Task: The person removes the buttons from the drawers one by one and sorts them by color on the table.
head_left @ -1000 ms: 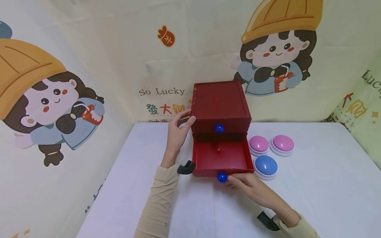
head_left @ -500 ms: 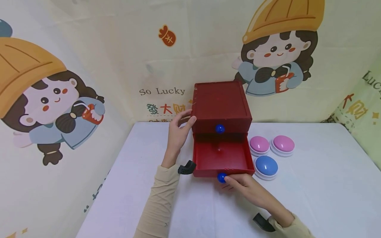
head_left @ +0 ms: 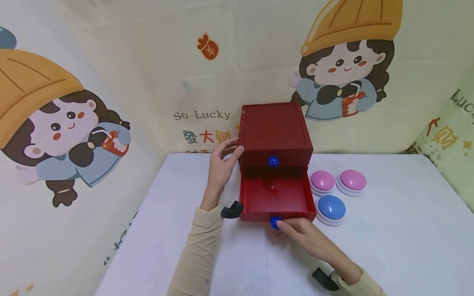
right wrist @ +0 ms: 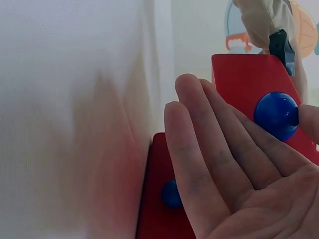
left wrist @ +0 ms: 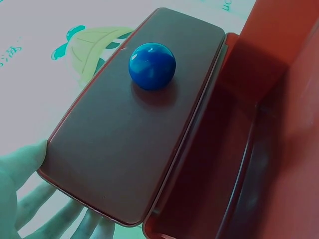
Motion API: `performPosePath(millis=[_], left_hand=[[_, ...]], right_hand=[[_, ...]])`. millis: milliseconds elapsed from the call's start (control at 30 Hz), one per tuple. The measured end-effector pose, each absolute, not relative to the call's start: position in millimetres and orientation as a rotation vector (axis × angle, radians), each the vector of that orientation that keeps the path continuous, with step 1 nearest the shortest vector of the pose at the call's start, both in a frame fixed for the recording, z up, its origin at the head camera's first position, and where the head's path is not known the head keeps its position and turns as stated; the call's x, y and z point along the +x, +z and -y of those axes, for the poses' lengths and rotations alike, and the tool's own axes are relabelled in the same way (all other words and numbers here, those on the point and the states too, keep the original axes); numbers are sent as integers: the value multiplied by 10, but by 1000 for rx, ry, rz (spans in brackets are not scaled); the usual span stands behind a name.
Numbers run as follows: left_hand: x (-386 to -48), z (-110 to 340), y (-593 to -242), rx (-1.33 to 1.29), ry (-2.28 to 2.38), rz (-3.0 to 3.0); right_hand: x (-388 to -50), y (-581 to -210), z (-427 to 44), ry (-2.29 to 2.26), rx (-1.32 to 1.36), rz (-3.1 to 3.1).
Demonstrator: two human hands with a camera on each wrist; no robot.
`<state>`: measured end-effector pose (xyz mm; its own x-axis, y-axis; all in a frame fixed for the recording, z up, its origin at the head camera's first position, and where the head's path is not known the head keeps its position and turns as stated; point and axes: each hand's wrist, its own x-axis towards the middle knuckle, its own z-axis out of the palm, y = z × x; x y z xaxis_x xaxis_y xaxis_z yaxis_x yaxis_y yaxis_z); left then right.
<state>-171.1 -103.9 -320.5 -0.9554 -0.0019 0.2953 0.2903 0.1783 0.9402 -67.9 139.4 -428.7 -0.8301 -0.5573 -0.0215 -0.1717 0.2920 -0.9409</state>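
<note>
A red drawer box [head_left: 275, 125] stands at the back of the table. Its upper drawer is in, with a blue knob [left wrist: 152, 66] on the front. Below it, a red drawer [head_left: 274, 197] is pulled out, and I see nothing lying in it. My left hand [head_left: 221, 164] rests against the box's left side, thumb at the front corner and fingers along the wall. With thumb and index finger my right hand [head_left: 305, 236] pinches the blue knob [right wrist: 276, 115] of the pulled-out drawer. Its other fingers stretch out below. The right wrist view shows a lower drawer front with another blue knob [right wrist: 172, 194].
Right of the box stand two pink push-buttons [head_left: 322, 181] and a blue push-button [head_left: 331, 207] on white bases, close to the drawer's right wall. A printed cloth [head_left: 155, 82] hangs behind the white table [head_left: 177, 185].
My right hand has shifted slightly left, its thumb moving from the knob's right edge further onto the knob. The left hand, the box and the pulled-out drawer look unmoved.
</note>
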Motion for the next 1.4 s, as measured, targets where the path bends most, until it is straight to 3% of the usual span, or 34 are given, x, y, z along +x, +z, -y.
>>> performPosePath(millis=[433, 667, 967, 1400], left_hand=[[-1722, 1039, -3232, -278, -1886, 2213], [-1926, 1094, -3519, -289, -1851, 2182], [-1740, 1037, -3242, -275, -1880, 2220], [-1958, 1114, -3529, -294, -1864, 2196]], right_hand=[[-700, -4292, -1404, -1574, -650, -2222], [-724, -4286, -1399, -1575, -645, -2233], [-746, -4285, -1400, -1586, -640, -2214], [-796, -4289, -1401, -1587, -654, -2255]])
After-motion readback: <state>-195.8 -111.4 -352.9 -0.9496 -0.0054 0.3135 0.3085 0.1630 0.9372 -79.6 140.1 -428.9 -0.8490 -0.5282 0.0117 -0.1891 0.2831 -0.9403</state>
